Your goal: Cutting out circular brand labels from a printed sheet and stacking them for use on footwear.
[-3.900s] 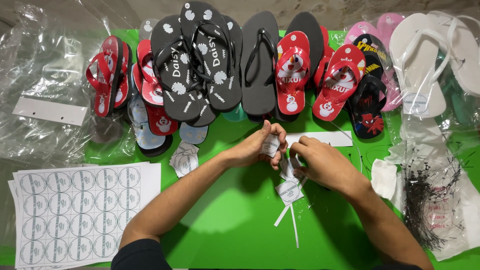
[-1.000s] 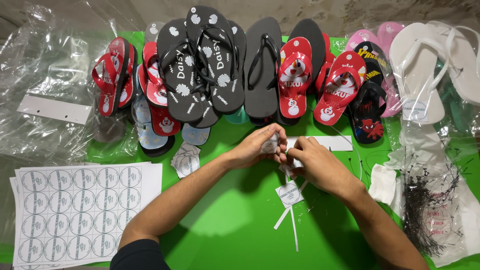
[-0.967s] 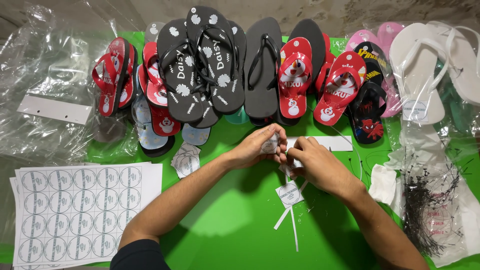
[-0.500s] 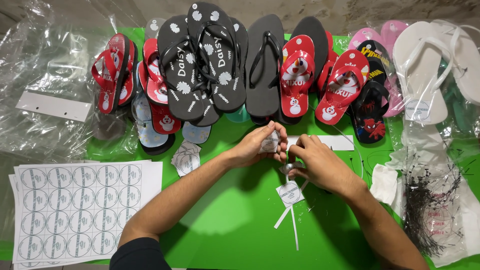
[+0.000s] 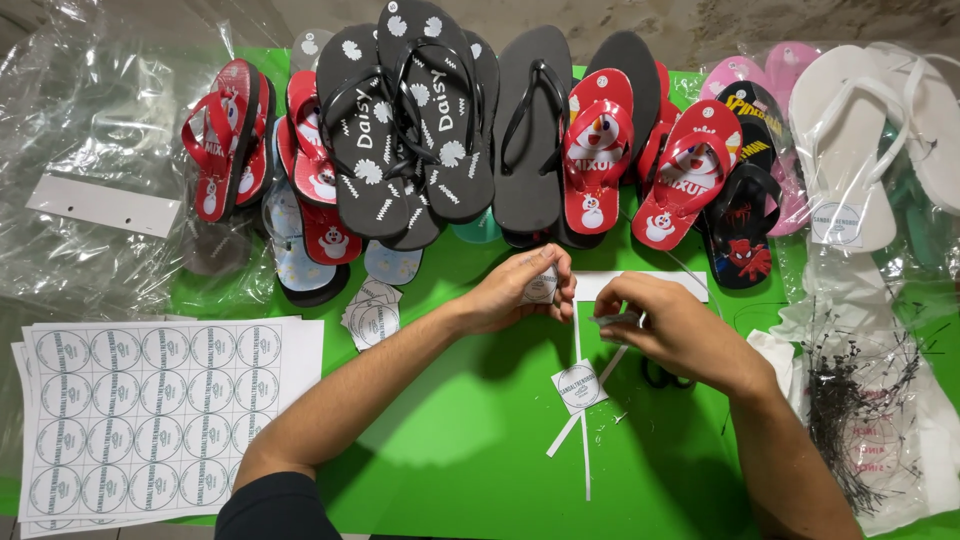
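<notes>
My left hand (image 5: 515,292) pinches a small round-printed paper label (image 5: 541,286) between thumb and fingers above the green table (image 5: 450,440). Just to its right, my right hand (image 5: 665,328) is closed on a small grey-white piece of paper (image 5: 616,320). A dark object (image 5: 662,377) is partly hidden under that hand. Below the hands, a cut square label with a round print (image 5: 578,386) lies on thin white paper strips (image 5: 585,450). A white paper strip (image 5: 672,280) lies behind my right hand.
A row of flip-flops crosses the back: red (image 5: 222,135), black (image 5: 532,130) and white (image 5: 850,140) ones. Sheets of round labels (image 5: 150,410) lie at the front left, a pile of cut labels (image 5: 372,318) beside them. Clear plastic bags (image 5: 90,200) lie left, a bag of black pins (image 5: 865,420) right.
Both hands stay over the same spot with small finger movements. My right hand has drawn slightly away from the left. The view has shifted a little.
</notes>
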